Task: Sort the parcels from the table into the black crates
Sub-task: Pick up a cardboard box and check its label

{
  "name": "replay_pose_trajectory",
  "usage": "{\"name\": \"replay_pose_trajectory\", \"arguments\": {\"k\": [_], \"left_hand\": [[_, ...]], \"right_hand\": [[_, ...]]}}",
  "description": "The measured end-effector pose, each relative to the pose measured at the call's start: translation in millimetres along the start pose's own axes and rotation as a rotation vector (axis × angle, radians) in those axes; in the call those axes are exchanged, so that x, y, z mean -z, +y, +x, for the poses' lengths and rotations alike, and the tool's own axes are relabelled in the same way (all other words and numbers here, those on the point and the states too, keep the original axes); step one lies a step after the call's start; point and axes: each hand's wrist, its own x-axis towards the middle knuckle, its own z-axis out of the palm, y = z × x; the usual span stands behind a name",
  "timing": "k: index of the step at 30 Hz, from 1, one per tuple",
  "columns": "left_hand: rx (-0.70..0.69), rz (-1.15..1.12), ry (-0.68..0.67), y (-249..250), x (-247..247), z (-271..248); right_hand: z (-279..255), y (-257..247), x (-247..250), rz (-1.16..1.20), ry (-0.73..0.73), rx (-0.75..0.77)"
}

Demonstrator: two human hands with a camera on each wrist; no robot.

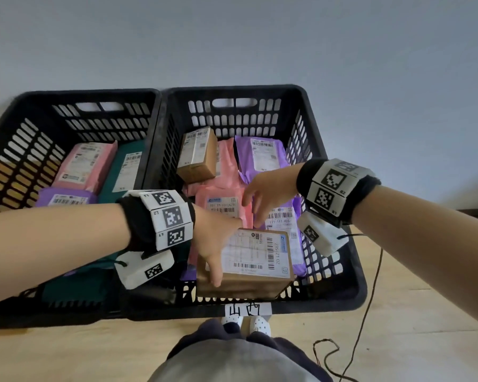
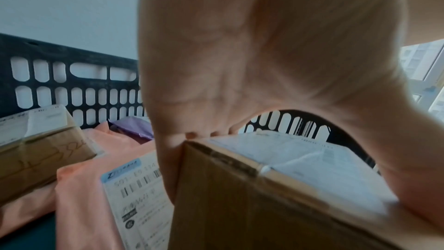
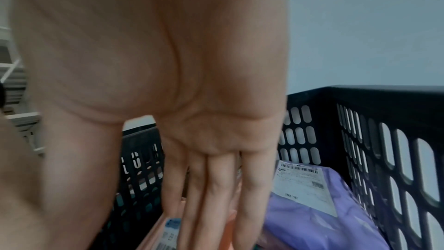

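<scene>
Two black crates stand side by side on the floor, the left crate (image 1: 11,114) and the right crate (image 1: 340,293). My left hand (image 1: 214,244) grips a cardboard box (image 1: 254,257) with a white shipping label, at the near side of the right crate. In the left wrist view the palm (image 2: 264,54) arches over that box (image 2: 264,206), thumb on one edge and fingers on the far corner. My right hand (image 1: 257,199) hovers just beyond the box, fingers straight (image 3: 211,187), holding nothing, above a pink mailer (image 1: 221,205).
The right crate also holds a small cardboard box (image 1: 198,155) and purple mailers (image 1: 260,158). In the left crate lie a pink mailer (image 1: 84,166), a green one (image 1: 124,172) and a purple one (image 1: 65,199). A cable (image 1: 367,299) trails on the wooden floor at right.
</scene>
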Motion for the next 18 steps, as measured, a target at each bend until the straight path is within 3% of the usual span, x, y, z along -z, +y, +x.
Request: {"name": "replay_pose_trajectory", "arguments": {"k": [4,10,13,18], "left_hand": [[-0.011,-0.005,-0.011,5,-6,6],[-0.008,-0.126,-0.042,4,3,17],[-0.007,-0.141,-0.065,4,6,21],[-0.007,-0.038,-0.095,2,8,21]], "right_hand": [[9,13,-1,0.1,0.161,-0.019],[14,30,0,0.188,0.208,-0.033],[15,34,-2,0.247,0.169,-0.035],[27,23,-5,0.12,0.058,-0.064]]}}
